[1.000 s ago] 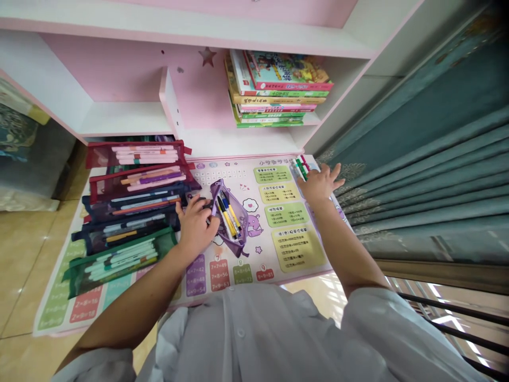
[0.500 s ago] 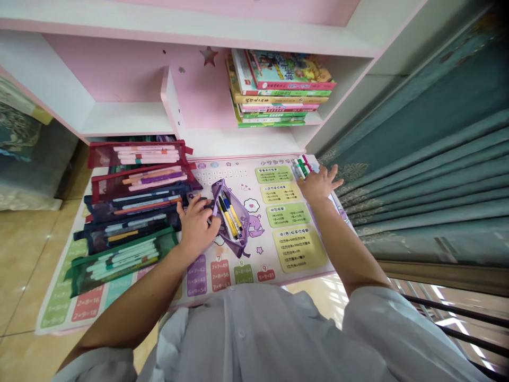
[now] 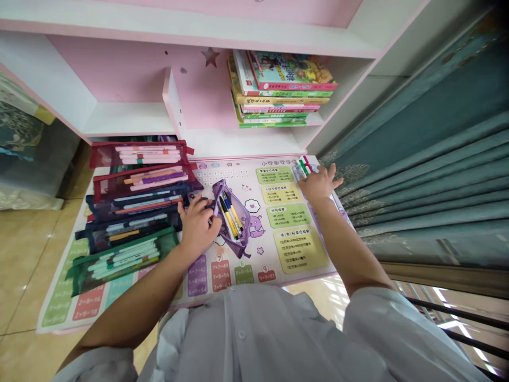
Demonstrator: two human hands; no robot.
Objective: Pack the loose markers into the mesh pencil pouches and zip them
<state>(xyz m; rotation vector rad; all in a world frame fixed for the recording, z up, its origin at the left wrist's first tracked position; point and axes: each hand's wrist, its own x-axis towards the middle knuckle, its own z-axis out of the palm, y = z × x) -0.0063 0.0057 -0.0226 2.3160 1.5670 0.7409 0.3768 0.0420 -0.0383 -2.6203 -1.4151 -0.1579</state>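
A purple zip pencil pouch (image 3: 243, 245) lies open on the desk, with several yellow and dark pens (image 3: 231, 218) inside. My left hand (image 3: 199, 223) is beside it, fingers curled over its left edge and gripping the fabric. At the desk's far right corner, my right hand (image 3: 318, 185) bends over several white marker pens (image 3: 303, 167) with green and pink-red parts. The thumb and forefinger close on the pens, partly hidden by the hand, while the outer fingers spread away to the right.
Left of my hands, filled mesh pencil pouches lie in a row: red (image 3: 139, 154), navy (image 3: 91, 233) and green (image 3: 123, 260). A stack of books (image 3: 282, 101) stands on the shelf (image 3: 242, 140) behind. Printed charts cover the desk mat (image 3: 258, 265). A teal curtain (image 3: 417, 154) hangs at right.
The marker pens under my right hand have shifted slightly. My left hand stays at the purple pouch, and the pouches hold their places.
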